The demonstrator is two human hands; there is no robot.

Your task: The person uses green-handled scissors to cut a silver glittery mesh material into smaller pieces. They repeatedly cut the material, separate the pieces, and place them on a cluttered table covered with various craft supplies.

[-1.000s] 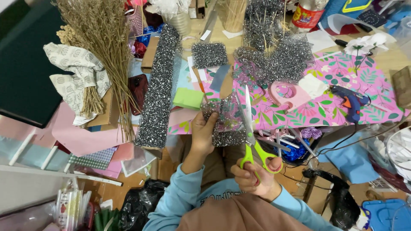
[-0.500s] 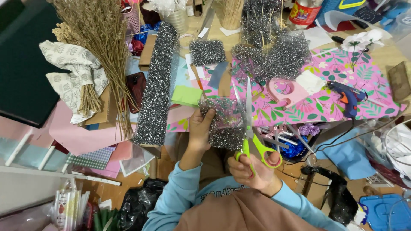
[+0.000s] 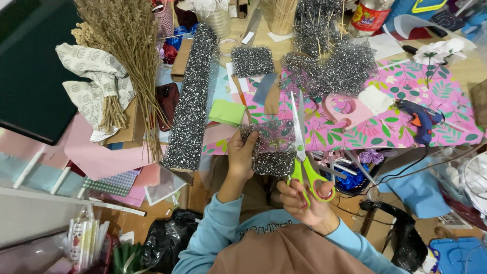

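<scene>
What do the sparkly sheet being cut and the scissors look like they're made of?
Glitter sheet: seemingly thin mesh or plastic film coated in silver-black glitter; the pink paper shows through its upper part. The left hand holds its edge. Scissors: shiny bare-metal blades with glossy lime-green handles, probably plastic, gripped by the right hand.

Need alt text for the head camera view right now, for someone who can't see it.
Seen from above, a person's left hand holds a piece of silver glitter sheet while the right hand works green-handled scissors along its edge. Behind lie a long glitter roll, dried grass stems and a blue glue gun on floral paper.
</scene>
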